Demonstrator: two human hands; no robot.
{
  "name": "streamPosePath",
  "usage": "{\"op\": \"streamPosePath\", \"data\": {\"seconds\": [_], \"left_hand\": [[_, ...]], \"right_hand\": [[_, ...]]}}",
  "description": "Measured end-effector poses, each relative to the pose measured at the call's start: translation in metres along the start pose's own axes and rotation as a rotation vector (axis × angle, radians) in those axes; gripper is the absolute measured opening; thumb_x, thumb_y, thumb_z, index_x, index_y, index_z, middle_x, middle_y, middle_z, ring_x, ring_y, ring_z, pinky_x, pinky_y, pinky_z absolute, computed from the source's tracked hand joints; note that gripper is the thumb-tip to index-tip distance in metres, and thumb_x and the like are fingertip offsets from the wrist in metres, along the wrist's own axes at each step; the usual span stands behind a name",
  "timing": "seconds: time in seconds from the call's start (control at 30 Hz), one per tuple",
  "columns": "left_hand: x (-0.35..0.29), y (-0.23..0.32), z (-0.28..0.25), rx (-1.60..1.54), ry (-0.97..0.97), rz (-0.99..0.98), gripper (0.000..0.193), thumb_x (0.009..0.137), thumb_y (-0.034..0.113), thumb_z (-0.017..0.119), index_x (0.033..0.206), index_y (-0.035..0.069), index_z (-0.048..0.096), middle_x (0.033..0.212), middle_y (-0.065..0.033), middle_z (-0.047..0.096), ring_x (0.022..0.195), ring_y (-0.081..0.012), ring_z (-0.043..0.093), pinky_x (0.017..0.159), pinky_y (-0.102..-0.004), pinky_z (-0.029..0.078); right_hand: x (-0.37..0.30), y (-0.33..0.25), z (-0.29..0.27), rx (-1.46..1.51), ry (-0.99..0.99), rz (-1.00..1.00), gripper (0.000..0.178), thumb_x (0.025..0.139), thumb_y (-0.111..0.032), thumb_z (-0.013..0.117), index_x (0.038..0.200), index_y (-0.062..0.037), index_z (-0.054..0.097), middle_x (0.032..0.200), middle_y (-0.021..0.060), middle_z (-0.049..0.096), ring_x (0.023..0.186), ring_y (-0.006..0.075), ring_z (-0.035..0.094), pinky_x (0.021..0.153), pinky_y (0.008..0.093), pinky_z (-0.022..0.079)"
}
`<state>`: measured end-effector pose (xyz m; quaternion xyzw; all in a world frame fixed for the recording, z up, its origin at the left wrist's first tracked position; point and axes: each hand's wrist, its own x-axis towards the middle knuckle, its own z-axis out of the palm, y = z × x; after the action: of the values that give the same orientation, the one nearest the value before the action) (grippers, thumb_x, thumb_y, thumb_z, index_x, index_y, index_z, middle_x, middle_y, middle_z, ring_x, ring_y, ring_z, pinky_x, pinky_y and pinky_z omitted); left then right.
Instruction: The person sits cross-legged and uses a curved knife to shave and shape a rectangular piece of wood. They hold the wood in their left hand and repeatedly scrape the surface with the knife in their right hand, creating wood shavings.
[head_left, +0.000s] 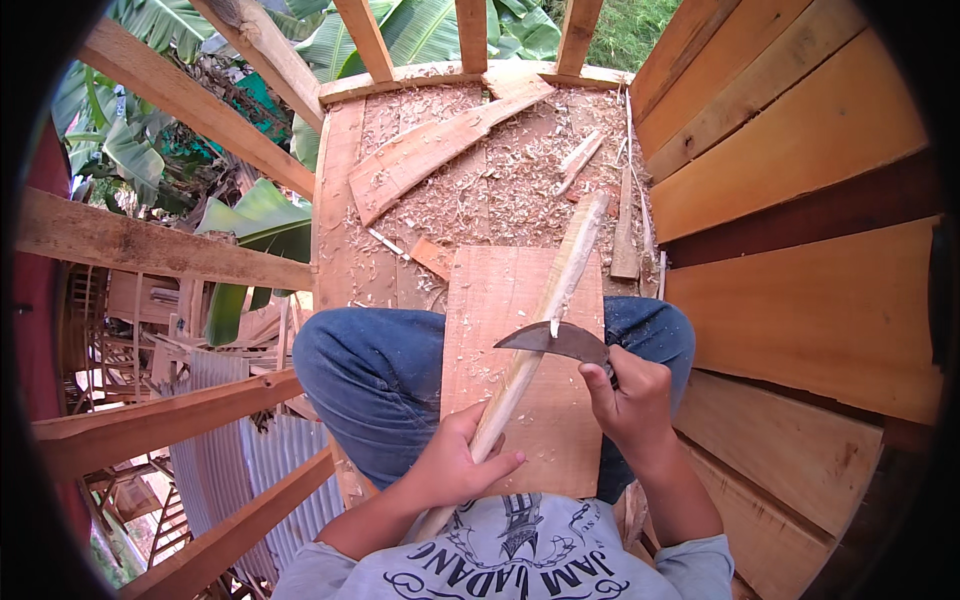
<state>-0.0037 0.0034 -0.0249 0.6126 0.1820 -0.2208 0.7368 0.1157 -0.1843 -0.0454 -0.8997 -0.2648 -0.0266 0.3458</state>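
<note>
Long pale wooden stick (567, 270) slants over flat reddish-tan board (490, 310) on blue-jeaned lap (370, 385); L hand (463, 462) has grip closed round its lower part. R hand (632, 398) grips curved knife w/ dark metal blade (565, 343), laid x-wise on stick's midsection. Curled shavings (525, 185) litter plank floor (338, 225).

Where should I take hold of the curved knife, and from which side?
The curved knife is probably best taken by its handle, coming from the right: the blade reaches left across the wooden stick and tapers to a tip, so the opposite end keeps fingers clear. The right grip closes around that end, hiding most of the handle.
</note>
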Motion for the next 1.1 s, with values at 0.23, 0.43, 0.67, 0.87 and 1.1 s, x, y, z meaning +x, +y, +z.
{"op": "streamPosePath", "data": {"seconds": [0.23,0.43,0.67,0.87,1.1], "left_hand": [[-0.003,0.007,0.003,0.051,0.008,0.023,0.026,0.075,0.003,0.068,0.087,0.002,0.046,0.060,0.0054,0.040,0.051,-0.0025,0.035,0.047,-0.0208,0.030],[-0.002,0.004,-0.006,-0.175,-0.073,0.003,0.030,0.075,0.002,0.068,0.075,0.008,0.039,0.058,0.0051,0.037,0.052,-0.0025,0.032,0.046,-0.0218,0.026],[0.002,0.008,-0.005,-0.269,-0.177,-0.001,0.035,0.075,0.001,0.067,0.070,0.010,0.033,0.057,0.0041,0.035,0.050,-0.0034,0.031,0.045,-0.0222,0.025],[0.000,0.006,-0.006,-0.227,-0.203,0.018,0.034,0.075,0.001,0.066,0.070,0.010,0.033,0.057,0.0036,0.036,0.050,-0.0034,0.032,0.044,-0.0218,0.024],[-0.001,-0.002,-0.007,-0.271,-0.216,0.016,0.024,0.078,0.005,0.068,0.081,0.004,0.044,0.062,0.0051,0.040,0.054,-0.0022,0.037,0.047,-0.0203,0.032]], "right_hand": [[0.009,0.008,-0.014,-0.065,-0.065,0.020,0.045,0.079,-0.037,0.069,0.056,-0.0046,0.046,0.051,0.0116,0.044,0.044,0.0270,0.049,0.041,0.0335,0.036],[-0.005,0.000,-0.041,0.940,-0.494,0.288,0.022,0.081,-0.018,0.069,0.089,-0.0006,0.058,0.059,-0.0003,0.051,0.049,0.0087,0.047,0.046,0.0264,0.037],[-0.028,-0.010,-0.047,0.706,-0.320,0.342,0.027,0.080,-0.010,0.067,0.102,0.0018,0.058,0.064,0.0015,0.054,0.053,0.0036,0.046,0.047,0.0197,0.035],[-0.035,-0.011,-0.037,0.547,-0.209,0.193,0.029,0.078,-0.007,0.070,0.103,0.0017,0.059,0.066,0.0038,0.057,0.056,0.0045,0.048,0.050,0.0210,0.038],[-0.035,-0.016,-0.044,0.820,-0.429,0.385,0.023,0.083,-0.012,0.065,0.100,0.0009,0.059,0.062,-0.0007,0.054,0.049,0.0039,0.046,0.045,0.0197,0.036]]}}
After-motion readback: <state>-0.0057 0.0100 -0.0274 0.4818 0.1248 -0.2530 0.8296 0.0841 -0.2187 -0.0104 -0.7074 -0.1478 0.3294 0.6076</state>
